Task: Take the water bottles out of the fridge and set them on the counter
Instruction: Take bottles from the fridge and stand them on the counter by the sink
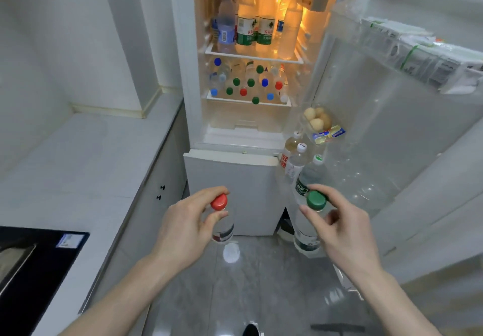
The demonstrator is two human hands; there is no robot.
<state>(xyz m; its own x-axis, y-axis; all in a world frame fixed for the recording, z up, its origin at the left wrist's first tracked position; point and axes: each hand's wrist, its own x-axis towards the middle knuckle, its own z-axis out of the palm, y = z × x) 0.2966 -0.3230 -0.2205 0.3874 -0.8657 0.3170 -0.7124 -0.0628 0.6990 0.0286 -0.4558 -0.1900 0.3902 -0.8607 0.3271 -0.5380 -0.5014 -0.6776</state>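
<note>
- Two bottles hang by their caps: the left hand [183, 228] pinches the red-capped bottle [221, 220], the right hand [342, 228] pinches the green-capped bottle [311, 220].
- Ahead of both hands, the open fridge [188, 74] holds more bottles [251, 22].
- Left of the left hand lies the counter [78, 158].

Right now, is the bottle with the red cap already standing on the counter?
No, the clear plastic bottle with the red cap hangs from the left hand above the grey floor, beside the white counter.
</note>
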